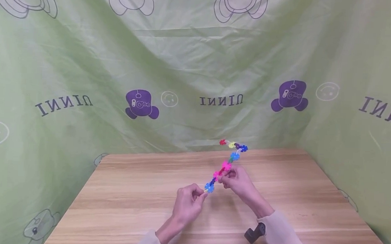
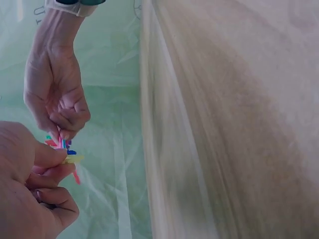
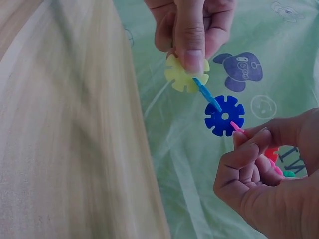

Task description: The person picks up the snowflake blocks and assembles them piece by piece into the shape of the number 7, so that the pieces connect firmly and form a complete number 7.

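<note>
A chain of colourful notched plastic snowflake discs stretches between and beyond both hands above the table. At its near end my left hand [image 1: 187,205] pinches a yellow disc [image 3: 177,73] between thumb and fingers. A light blue disc [image 1: 209,188] slots into the yellow one, followed by a dark blue disc [image 3: 218,123]. Farther along, my right hand [image 1: 241,184] pinches the chain at a pink disc [image 3: 236,127]. Past that hand, the chain bends back to the left and ends in a red disc [image 1: 222,142]. Fingers partly hide the pinched discs.
Below the hands spreads a wooden table [image 1: 131,202]. Green printed cloth [image 1: 184,64] hangs behind it and along both sides. A dark device [image 1: 255,233] is strapped at the right wrist, by the sleeve.
</note>
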Available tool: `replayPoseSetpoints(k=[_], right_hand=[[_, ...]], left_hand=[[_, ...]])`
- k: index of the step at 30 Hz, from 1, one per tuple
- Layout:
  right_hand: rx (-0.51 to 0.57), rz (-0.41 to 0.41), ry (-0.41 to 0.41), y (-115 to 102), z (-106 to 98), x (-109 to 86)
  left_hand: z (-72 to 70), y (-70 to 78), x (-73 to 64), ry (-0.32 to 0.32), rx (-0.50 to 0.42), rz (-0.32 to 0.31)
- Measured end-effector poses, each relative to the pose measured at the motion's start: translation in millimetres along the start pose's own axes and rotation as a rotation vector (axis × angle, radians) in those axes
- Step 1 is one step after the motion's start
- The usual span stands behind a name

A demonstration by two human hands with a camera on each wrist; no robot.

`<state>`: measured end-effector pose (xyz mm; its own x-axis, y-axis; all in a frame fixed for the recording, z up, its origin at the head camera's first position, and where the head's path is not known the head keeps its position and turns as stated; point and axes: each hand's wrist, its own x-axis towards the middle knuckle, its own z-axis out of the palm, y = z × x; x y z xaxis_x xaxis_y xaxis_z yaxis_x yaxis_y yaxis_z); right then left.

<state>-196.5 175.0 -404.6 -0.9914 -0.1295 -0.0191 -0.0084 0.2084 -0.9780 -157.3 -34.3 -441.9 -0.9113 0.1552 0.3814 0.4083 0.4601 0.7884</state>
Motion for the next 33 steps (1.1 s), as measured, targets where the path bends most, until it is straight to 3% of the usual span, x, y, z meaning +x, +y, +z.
replayPoseSetpoints(k=[11, 20, 33], right_hand=[[0.063, 0.060, 0.020, 5, 6, 0.6], [0.114, 0.059, -0.046, 9, 4, 4.8], [0.178, 0.046, -0.148, 11, 4, 4.1]], left_hand=[[-5.6, -2.1, -1.1, 0.017, -0.048, -0.092], [-9.6, -4.9, -2.4, -0.016, -0.043, -0.130], [-14.3, -9.1, -3.6, -0.073, -0.054, -0.104]])
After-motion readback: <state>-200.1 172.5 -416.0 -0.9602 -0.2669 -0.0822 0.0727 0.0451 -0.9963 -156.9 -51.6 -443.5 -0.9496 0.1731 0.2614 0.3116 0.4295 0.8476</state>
